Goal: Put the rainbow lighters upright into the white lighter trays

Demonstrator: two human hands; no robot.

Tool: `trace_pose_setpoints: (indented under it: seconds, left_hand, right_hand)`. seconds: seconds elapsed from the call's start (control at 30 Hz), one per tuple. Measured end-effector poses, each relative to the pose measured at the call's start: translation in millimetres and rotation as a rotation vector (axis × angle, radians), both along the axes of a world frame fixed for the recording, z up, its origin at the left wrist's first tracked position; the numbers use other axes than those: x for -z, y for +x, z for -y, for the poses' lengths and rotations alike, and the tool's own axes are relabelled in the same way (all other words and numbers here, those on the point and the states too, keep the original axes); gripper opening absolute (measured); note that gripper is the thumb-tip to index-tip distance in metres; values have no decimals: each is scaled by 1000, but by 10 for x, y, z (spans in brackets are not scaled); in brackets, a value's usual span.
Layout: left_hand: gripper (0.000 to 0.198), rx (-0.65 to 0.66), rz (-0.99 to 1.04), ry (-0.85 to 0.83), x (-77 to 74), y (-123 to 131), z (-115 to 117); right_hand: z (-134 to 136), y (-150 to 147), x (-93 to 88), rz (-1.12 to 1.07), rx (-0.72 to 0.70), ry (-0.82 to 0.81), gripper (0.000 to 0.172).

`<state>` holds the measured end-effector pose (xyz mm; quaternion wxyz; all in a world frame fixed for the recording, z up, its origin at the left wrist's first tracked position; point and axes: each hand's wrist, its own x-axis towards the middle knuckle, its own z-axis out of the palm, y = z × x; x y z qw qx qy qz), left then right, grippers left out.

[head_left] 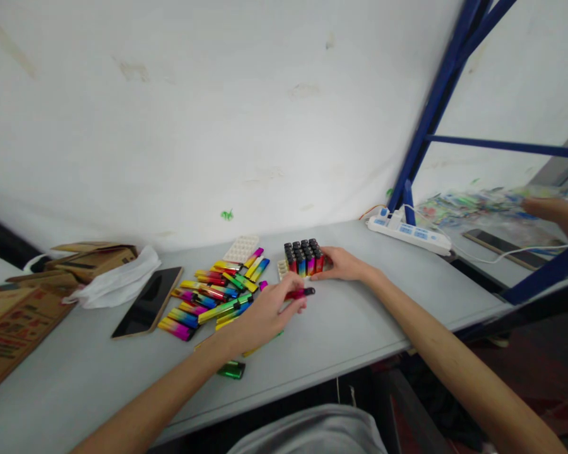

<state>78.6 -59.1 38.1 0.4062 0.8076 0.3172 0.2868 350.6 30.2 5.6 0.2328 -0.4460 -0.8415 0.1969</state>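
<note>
My left hand (269, 309) pinches a red lighter (299, 293) whose black top points right. Just behind it, several lighters with black tops (304, 252) stand upright in rows in a white tray (282, 270). My right hand (338, 263) rests against the right side of this group, its fingers around the edge. Left of my left hand lies a loose pile of multicoloured lighters (213, 290), partly hidden by that hand and forearm. A green lighter (231, 369) lies nearer the table's front edge.
A second white tray (243, 248) lies behind the pile. To the left are a phone (147, 302), a white plastic bag (123, 277) and cardboard boxes (23, 315). At right stand a power strip (411, 233) and a blue metal frame (426, 126); beyond it another person's hand (549, 208) shows.
</note>
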Motion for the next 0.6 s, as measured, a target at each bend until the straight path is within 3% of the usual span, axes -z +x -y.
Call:
trace_pose_setpoints:
  seconds: [0.13,0.27,0.6]
  left_hand:
    - [28,-65,343,-411,-2,16,-99]
    - [45,-89,440,-719,46,-24,-183]
    - [35,-124,486,-806,-27,-82,-167]
  right_hand:
    - [0,-9,-7,16,-2,-6,58]
    - [-5,-3,-6,-2,-15,-9,60]
    - [-3,17,18,-8,-10,-19,60]
